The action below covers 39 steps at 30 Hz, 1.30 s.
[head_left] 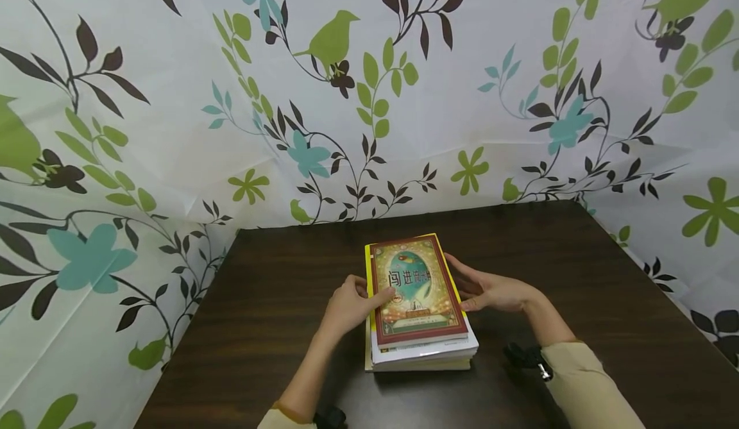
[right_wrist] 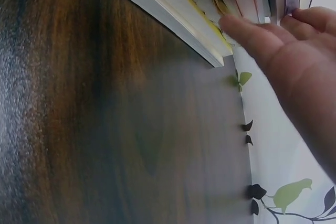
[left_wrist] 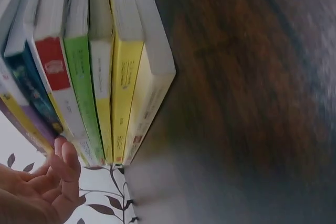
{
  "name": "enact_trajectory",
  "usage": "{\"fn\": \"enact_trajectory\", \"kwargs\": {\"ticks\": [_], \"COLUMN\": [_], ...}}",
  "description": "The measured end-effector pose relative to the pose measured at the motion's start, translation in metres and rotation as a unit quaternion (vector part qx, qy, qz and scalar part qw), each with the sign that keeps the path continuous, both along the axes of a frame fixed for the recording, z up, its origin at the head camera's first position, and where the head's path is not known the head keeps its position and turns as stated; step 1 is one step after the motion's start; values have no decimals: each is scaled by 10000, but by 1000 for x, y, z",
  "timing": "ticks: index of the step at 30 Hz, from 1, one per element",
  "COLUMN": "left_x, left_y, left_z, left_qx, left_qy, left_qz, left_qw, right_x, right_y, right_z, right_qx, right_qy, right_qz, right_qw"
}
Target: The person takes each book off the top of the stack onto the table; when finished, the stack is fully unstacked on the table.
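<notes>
Left hand [head_left: 353, 304] relaxed, thumb across the red-bordered gold book [head_left: 418, 294] topping the multicoloured paper book stack [head_left: 424, 363] on the dark wooden desk [head_left: 277, 294]; right hand [head_left: 492, 292], fingers extended, touches its side. Uneven pushing could skew it!

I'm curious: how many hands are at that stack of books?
2: the left hand on the left side of the stack of books, and the right hand on its right. No other hand shows.
</notes>
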State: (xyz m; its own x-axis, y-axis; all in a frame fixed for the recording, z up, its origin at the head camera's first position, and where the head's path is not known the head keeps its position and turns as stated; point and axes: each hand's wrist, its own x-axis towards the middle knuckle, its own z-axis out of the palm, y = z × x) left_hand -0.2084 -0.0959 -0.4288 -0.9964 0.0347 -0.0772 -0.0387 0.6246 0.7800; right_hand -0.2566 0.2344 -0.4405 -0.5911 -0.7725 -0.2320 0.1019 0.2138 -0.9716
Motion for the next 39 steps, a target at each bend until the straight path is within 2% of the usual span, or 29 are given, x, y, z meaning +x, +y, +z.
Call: {"fn": "enact_trajectory", "kwargs": {"ticks": [6,11,13,16,20,24,27,31,34,37,39], "left_x": [1,2,4,4,5,6,8,9,9,8,7], "left_y": [0,-4,-8,-16,-27,-35,-40,-44,-46,-49,-53], "left_z": [3,5,4,3,7,9,5,-3,-6,-5,-3], "left_qx": [-3,179,326,492,408,551,1236,2260,2656,2983,3097], "left_qy": [165,257,358,420,208,-38,-233,-446,-489,-500,-459], "left_qz": [87,187,144,-116,-404,-356,-239,-26,136,303,455], "left_qw": [9998,9993,9987,9978,9981,9978,9918,9731,9627,9527,9486], "right_x": [-2,-5,-7,-8,-7,-7,-7,-5,-3,-1,-1], "right_y": [-3,-5,-7,-9,-9,-10,-9,-7,-5,-2,-2], "right_z": [0,-1,-1,1,3,2,0,-2,-3,-4,-4], "right_qx": [-20,-35,-1,105,274,440,527,594,631,628,579], "right_qy": [14,235,308,362,398,379,363,393,406,358,318], "right_qz": [-33,7,21,14,-26,-99,-142,-123,-132,-164,-152], "right_qw": [10000,9997,9995,9993,9988,9983,9978,9974,9971,9973,9977]}}
